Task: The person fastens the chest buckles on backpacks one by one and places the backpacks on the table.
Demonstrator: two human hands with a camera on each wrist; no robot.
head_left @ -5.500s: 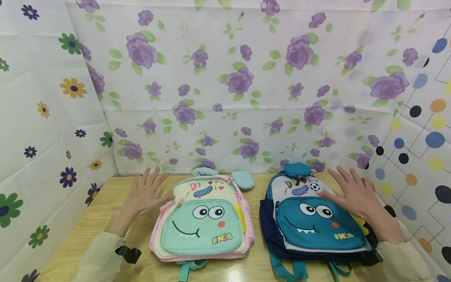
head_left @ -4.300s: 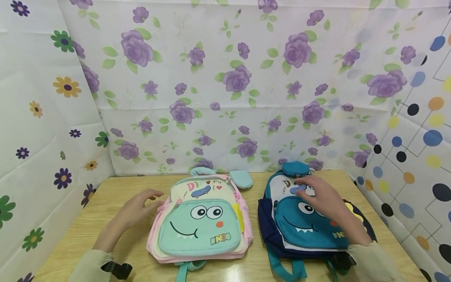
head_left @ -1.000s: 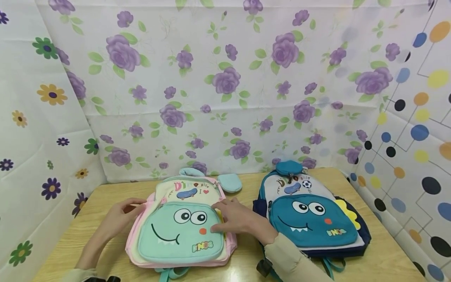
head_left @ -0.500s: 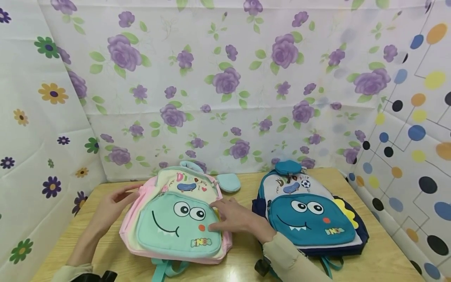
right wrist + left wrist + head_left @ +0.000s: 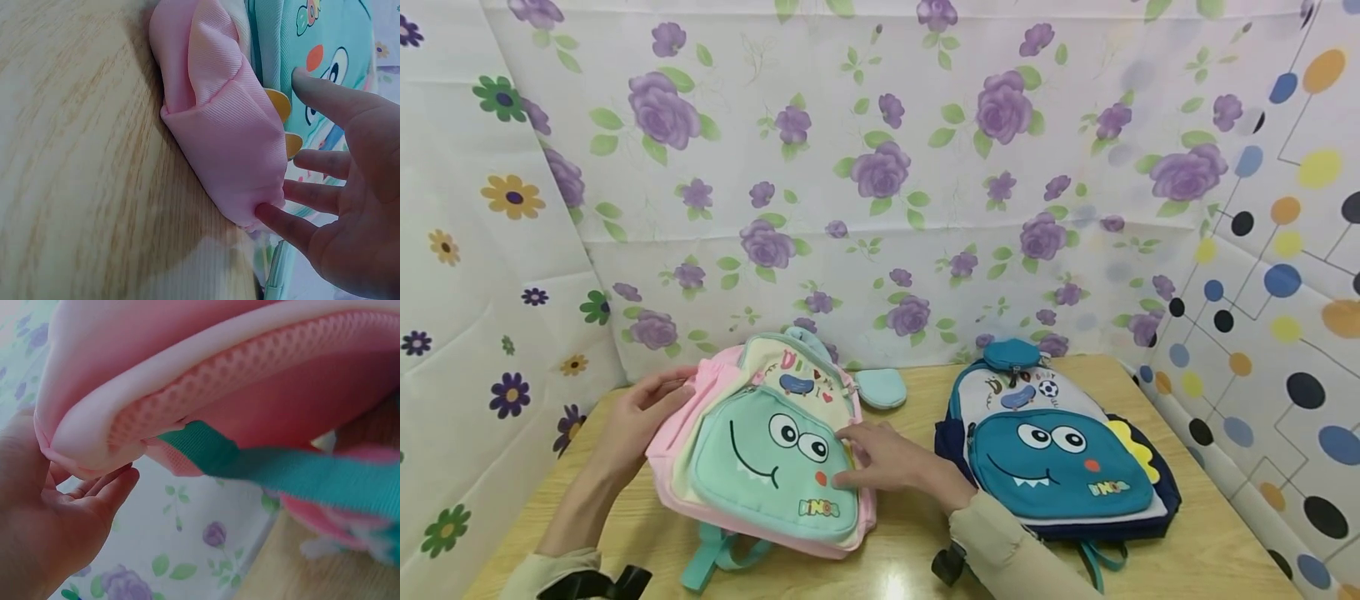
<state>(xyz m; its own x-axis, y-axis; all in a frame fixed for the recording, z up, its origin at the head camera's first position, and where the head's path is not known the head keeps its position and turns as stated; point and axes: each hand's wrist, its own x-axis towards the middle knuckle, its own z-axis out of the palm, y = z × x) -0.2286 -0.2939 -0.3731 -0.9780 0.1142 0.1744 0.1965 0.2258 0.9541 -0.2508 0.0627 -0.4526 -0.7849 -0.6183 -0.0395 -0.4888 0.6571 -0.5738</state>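
A pink, cream and mint dinosaur backpack (image 5: 775, 458) is on the table at left of centre, its left side raised and its front turned rightward. My left hand (image 5: 643, 425) grips its upper left side; in the left wrist view, the fingers of that hand (image 5: 69, 519) curl round the edge of the padded pink back, near a teal strap (image 5: 281, 472). At the opposite side, my right hand (image 5: 895, 458) rests its thumb on the mint front pocket. In the right wrist view, fairly straight fingertips of this hand (image 5: 356, 206) touch the pink side pocket (image 5: 231, 137).
A blue and white dinosaur backpack (image 5: 1060, 458) lies to the right on the wooden table (image 5: 910, 550). A small light-blue pouch (image 5: 882, 388) sits behind the pink backpack. Floral cloth (image 5: 820, 183) hangs along the back, with patterned cloths at both sides.
Both hands came from beside the two backpacks to the pink one's sides. Over the last second the left hand has lifted its left side, tilting it rightward. The blue backpack stays put.
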